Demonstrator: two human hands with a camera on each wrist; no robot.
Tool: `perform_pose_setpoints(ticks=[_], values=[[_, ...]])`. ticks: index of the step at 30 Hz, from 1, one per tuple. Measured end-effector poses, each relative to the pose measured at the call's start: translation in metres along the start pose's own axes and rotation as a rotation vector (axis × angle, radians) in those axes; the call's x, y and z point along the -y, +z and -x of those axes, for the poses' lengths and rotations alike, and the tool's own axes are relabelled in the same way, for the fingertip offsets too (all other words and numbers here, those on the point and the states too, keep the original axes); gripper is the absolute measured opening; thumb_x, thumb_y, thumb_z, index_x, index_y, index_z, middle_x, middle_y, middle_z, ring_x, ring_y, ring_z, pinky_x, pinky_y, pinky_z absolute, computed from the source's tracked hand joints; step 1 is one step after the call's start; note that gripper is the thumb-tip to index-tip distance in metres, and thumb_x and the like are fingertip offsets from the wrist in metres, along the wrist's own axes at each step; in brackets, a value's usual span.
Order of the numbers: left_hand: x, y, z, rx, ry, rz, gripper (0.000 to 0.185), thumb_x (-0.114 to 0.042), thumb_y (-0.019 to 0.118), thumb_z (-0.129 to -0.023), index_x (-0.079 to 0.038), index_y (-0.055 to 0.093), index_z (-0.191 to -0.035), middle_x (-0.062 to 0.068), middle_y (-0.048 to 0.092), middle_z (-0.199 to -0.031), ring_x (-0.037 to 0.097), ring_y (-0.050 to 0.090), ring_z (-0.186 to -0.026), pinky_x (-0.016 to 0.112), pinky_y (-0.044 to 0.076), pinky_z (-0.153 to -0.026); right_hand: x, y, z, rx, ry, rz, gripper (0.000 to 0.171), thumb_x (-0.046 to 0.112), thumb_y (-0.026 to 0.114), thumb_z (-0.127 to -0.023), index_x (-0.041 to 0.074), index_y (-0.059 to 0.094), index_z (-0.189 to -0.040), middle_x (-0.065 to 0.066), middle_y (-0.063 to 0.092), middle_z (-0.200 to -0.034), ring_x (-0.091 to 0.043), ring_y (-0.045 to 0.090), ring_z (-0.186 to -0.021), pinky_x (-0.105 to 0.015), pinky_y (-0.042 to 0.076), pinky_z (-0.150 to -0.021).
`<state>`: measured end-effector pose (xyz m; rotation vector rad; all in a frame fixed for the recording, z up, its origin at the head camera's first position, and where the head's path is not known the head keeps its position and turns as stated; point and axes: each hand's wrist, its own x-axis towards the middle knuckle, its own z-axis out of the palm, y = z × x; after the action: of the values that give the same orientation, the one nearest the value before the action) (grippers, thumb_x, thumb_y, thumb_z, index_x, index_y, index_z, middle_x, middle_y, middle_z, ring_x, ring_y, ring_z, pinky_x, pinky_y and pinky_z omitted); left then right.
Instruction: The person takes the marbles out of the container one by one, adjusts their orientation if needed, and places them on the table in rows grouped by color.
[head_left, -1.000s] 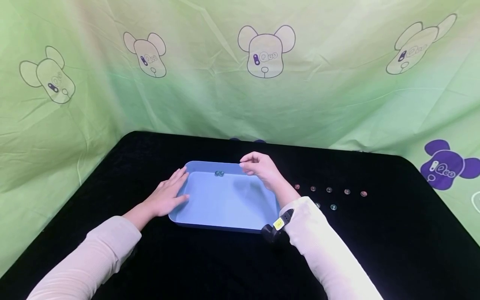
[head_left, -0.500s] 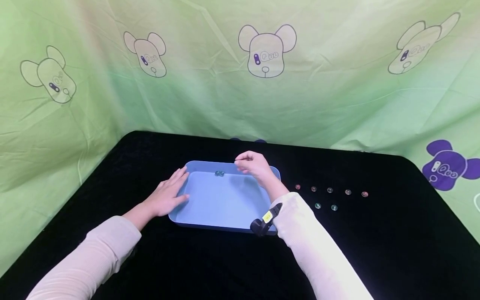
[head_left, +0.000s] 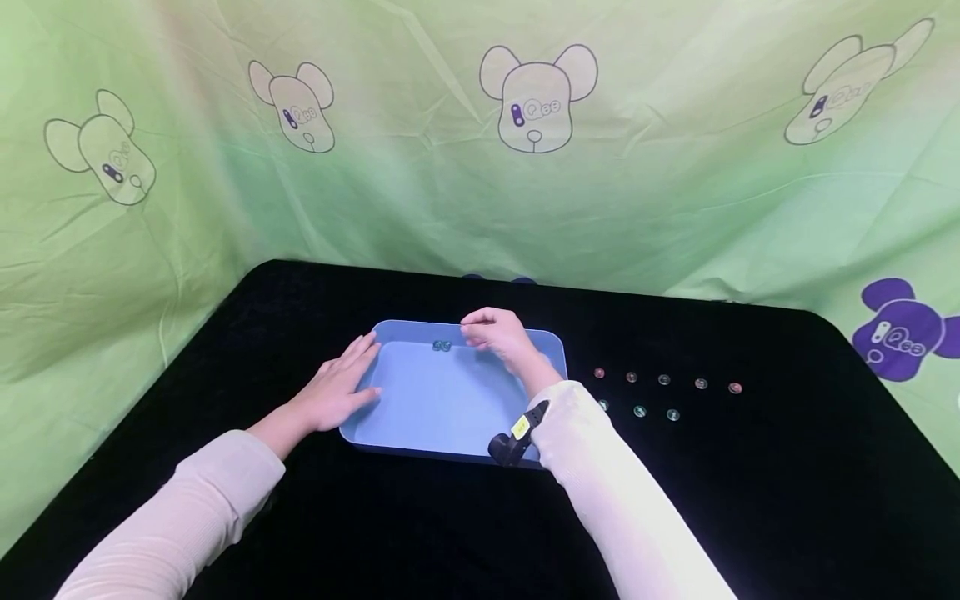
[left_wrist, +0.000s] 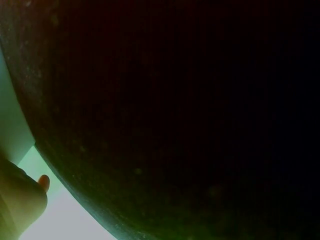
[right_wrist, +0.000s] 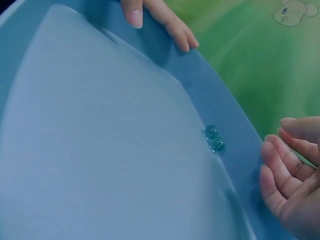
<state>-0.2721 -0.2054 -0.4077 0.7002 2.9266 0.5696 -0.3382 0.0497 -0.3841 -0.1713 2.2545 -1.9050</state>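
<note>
Left hand (head_left: pixel 336 392) lies flat on the desk (head_left: pixel 225 350) at the tray's 9 o'clock edge, fingers straight and together, fingertips (right_wrist: pixel 134 15) resting on the rim; nothing held. The left wrist view is almost all dark, with only a sliver of pale surface and a fingertip at 7 o'clock.

Blue tray (head_left: pixel 420 417) sits mid-desk, about 12 o'clock from the person. Two teal marbles (head_left: pixel 440 346) lie inside it, touching each other, against the far wall at the tray's 12 o'clock. The right wrist view shows them (right_wrist: pixel 214 139) right where floor meets wall.

Right hand (head_left: pixel 497 333) hangs over the tray's far rim at about 1 o'clock, just beside the marbles at their 3 o'clock. Fingers (right_wrist: pixel 280 170) are loosely curled with the tips drawn together. I cannot tell whether they pinch anything; no marble shows between them. A black wrist device with a yellow tag (head_left: pixel 517 432) sits on the right forearm over the tray's near rim.

Loose marbles (head_left: pixel 663 392) lie on the desk at the tray's 3 o'clock, well apart from it, in two rows: reddish and dark ones in the far row, teal ones in the near row.
</note>
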Motion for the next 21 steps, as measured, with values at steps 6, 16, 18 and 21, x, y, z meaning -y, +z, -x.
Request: perform_pose_setpoints(ticks=[6,16,18,21], values=[[0.0004,-0.0002,0.0000,0.004,-0.004,-0.001,0.064,-0.034,0.043,-0.088,-0.002,0.017,-0.137,0.008,0.001,-0.144,0.028,0.002,-0.129,0.050,0.015,-0.095,-0.0019,0.0061,-0.0040,0.039,0.015,0.075,0.024,0.002,0.059,-0.078,-0.008,0.059,-0.099,-0.015,0.061,-0.080,-0.020,0.056,-0.068,-0.029,0.046,-0.065],[0.0018,-0.0002,-0.0002,0.004,-0.010,-0.007,0.064,-0.035,0.043,-0.088,-0.003,0.017,-0.137,0.007,0.000,-0.144,0.026,0.001,-0.129,0.050,0.014,-0.095,-0.0047,0.0088,-0.0092,0.118,0.030,0.266,0.024,0.002,0.060,-0.077,-0.004,0.060,-0.100,-0.010,0.062,-0.084,-0.018,0.058,-0.070,-0.023,0.043,-0.061],[0.0018,-0.0001,-0.0003,0.006,-0.011,-0.003,0.064,-0.035,0.043,-0.088,-0.003,0.016,-0.137,0.007,0.000,-0.144,0.026,0.001,-0.129,0.050,0.014,-0.095,-0.0049,0.0093,-0.0098,0.137,0.042,0.296,0.024,0.002,0.060,-0.077,-0.003,0.061,-0.100,-0.010,0.062,-0.083,-0.016,0.058,-0.067,-0.022,0.043,-0.060],[0.0013,0.0001,-0.0004,0.006,-0.008,0.005,0.064,-0.034,0.043,-0.088,-0.002,0.017,-0.137,0.007,0.001,-0.144,0.026,0.001,-0.129,0.050,0.015,-0.095,-0.0056,0.0103,-0.0102,0.160,0.049,0.315,0.025,0.001,0.060,-0.077,-0.003,0.060,-0.101,-0.009,0.061,-0.078,-0.013,0.056,-0.063,-0.022,0.042,-0.058]])
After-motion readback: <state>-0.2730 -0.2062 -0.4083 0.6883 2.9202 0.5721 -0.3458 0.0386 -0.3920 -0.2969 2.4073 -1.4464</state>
